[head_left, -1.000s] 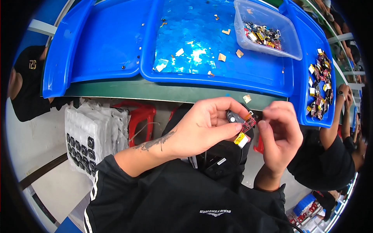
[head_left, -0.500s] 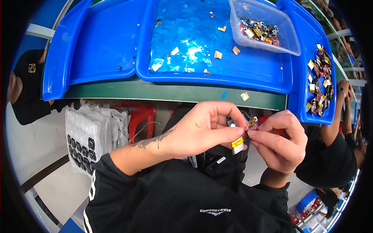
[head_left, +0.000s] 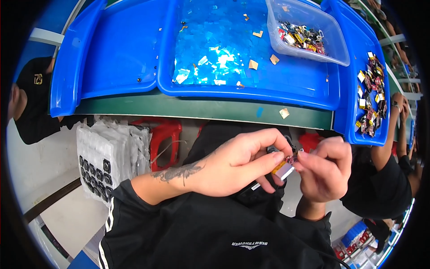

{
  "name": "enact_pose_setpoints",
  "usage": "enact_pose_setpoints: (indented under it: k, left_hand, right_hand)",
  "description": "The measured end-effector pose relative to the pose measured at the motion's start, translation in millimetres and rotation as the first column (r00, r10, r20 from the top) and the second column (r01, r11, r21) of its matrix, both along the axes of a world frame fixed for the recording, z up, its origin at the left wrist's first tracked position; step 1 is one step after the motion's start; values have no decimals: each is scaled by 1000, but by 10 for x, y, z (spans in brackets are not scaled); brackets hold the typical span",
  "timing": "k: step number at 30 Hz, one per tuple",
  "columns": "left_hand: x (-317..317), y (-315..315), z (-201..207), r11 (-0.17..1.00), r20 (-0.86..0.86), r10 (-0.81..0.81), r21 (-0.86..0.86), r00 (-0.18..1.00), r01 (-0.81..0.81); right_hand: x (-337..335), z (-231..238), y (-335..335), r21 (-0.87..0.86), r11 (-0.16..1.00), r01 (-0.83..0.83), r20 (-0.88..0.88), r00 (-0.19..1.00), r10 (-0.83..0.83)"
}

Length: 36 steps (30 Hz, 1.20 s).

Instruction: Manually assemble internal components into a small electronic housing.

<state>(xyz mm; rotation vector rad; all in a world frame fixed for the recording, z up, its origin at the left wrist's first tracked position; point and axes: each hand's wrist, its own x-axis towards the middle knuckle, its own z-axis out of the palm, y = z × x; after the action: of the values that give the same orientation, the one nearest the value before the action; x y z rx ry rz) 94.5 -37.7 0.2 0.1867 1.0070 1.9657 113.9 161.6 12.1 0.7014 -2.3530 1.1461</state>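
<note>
Yellow, white and dark red mark the small component [head_left: 285, 167], a short block pinched between both hands in the head view, below the near edge of the surface [head_left: 201, 107] and over the person's dark-clothed lap. Its long axis runs slantwise, from lower left up to upper right. The left hand [head_left: 228, 168] comes in from the left, palm turned toward the camera; its fingers [head_left: 264, 162] are closed on the yellow-and-white end, thumb below and forefinger above. The right hand [head_left: 324, 172] meets it from the right, its fingers curled tight, the tips nipping the dark red end, so the piece lies just at the fingertips of both hands, neither one clearly nearer. Whether the right hand grips a wire or tab there is too small to tell.

Above, on the surface, lie blue trays [head_left: 251, 54] strewn with shiny scraps, a clear tub [head_left: 333, 47] of mixed small parts, and a row of similar parts [head_left: 371, 94] in the right tray.
</note>
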Motion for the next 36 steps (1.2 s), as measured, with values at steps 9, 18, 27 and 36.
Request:
enact_pose_setpoints:
  k: [9, 18, 27, 36]
  left_hand:
    - [175, 21, -31, 960, -516, 115, -161, 849, -228]
    - [188, 102, -82, 752, -826, 150, -262, 544, -605]
    - [226, 89, -60, 780, -813, 177, -228, 555, -583]
    - [345, 215, -171, 795, -775, 289, -132, 562, -592]
  right_hand:
    - [142, -196, -79, -150, 984, 99, 16, 995, -98]
    - [152, -153, -103, -294, 937, 191, 320, 943, -92]
    - [152, -189, -163, -151, 969, 195, 80, 980, -185]
    - [195, -219, -239, -97, 962, 254, 29, 967, -252]
